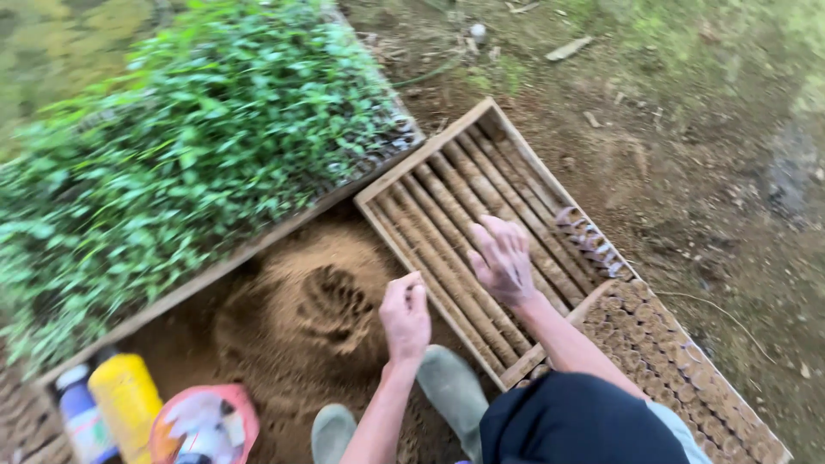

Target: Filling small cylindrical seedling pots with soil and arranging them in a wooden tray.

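left hand [405, 314]: fingers pinched together, hanging over the edge of a mound of sandy soil [301, 301]; whether it holds a pinch of soil cannot be told. right hand [503, 260]: fingers spread, palm down, lying flat on the soil-filled rows of a wooden tray [430, 163] set on the ground just right of the mound. a second tray [687, 369] of small filled pots sits lower right, touching the first. a bed of green seedlings [172, 155] fills the upper left. a yellow bottle [126, 399], a blue bottle [82, 417] and a pink bag [206, 425] lie lower left. grey boots [451, 387] rest on the soil.
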